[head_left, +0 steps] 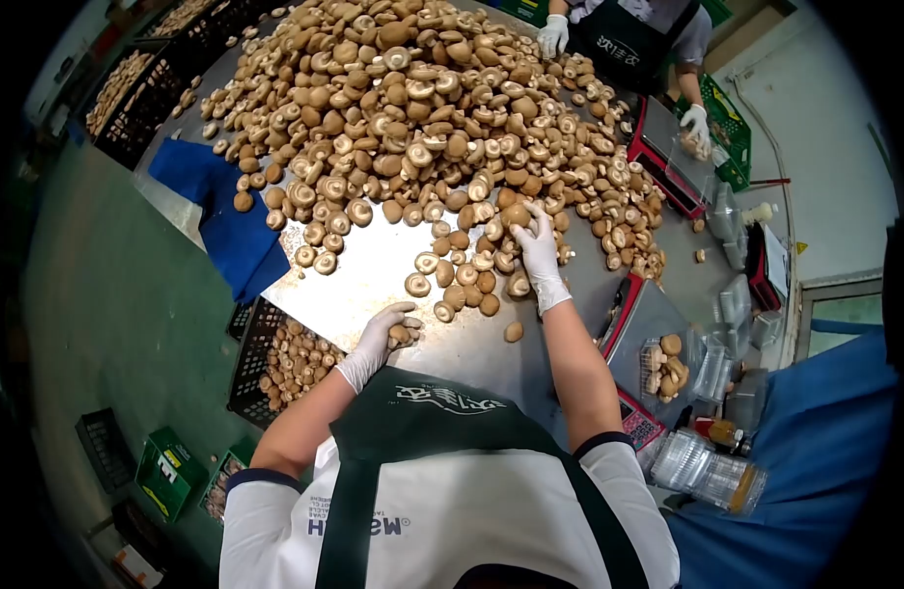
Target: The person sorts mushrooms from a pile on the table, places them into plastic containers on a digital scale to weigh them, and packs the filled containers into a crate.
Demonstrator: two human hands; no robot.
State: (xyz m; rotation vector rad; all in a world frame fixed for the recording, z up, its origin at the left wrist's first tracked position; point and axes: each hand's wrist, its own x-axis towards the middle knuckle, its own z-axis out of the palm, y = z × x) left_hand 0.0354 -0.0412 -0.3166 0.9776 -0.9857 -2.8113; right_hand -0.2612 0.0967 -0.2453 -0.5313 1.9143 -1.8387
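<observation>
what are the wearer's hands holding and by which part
The left hand cups a shiitake mushroom; exact contact is hidden. The right hand grips another shiitake, apparently by the cap.

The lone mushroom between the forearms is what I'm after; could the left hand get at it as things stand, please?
Probably yes: only bare table seems to lie between the left hand and the lone mushroom, though that hand already holds another mushroom, which may hamper it.
</observation>
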